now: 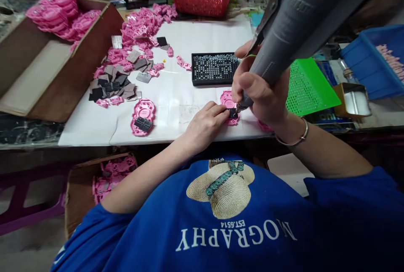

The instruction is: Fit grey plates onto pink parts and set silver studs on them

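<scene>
Driver (303, 24) grasped in right hand (261, 95), tip at black plate (233, 113) over pink shell (226, 97); left hand (205, 122) touches plate, grip unclear. Advisable: plate flat, driver square.

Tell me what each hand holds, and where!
The right hand holds the gray tool near its lower end. The left fingers touch the pink piece at its left edge; grip unclear.

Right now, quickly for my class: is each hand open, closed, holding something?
Left hand: fingertips at the black piece; grip cannot be told.
Right hand: closed, holding the grey electric screwdriver.
</scene>
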### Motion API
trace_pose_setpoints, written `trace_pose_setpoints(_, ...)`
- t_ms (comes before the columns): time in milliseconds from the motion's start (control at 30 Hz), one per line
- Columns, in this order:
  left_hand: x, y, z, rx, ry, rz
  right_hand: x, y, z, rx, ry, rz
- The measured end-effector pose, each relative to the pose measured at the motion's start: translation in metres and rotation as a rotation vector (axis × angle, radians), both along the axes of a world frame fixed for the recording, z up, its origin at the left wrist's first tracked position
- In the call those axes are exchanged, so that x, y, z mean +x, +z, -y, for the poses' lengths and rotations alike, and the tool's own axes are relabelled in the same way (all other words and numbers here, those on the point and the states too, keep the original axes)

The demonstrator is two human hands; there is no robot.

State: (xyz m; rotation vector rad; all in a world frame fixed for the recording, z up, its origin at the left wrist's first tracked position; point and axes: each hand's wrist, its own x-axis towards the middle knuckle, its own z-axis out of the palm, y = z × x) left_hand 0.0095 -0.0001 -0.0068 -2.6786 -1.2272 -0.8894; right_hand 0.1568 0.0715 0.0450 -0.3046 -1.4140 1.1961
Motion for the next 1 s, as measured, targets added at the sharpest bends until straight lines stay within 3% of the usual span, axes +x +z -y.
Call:
trace_pose_setpoints(167,0.000,-0.001,0.000,-0.007,0.007,0.004,-0.002,0.003,0.005,0.054,0.041,-0.047)
trace_pose_setpoints(333,-0.003,0.002,0.003,-0.072,-0.017,0.082,-0.002,0.023,0.014,0.004,-0.026,-0.119)
trace_pose_setpoints(467,-0.005,0.011,0.008,-0.122,0.017,0.287,-0.001,0.039,0.023,-0.077,-0.060,-0.113)
trace_pose_setpoints(567,-0.005,0.016,0.010,-0.248,-0.027,0.459,-0.002,0.047,0.031,-0.108,-0.073,-0.131)
trace_pose_setpoints(767,-0.003,0.022,0.011,-0.413,-0.063,0.597,-0.004,0.050,0.040,-0.050,-0.117,-0.047)
trace_pose_setpoints(1000,-0.005,0.026,0.013,-0.432,-0.103,0.652,-0.009,0.052,0.042,-0.020,-0.185,-0.001)
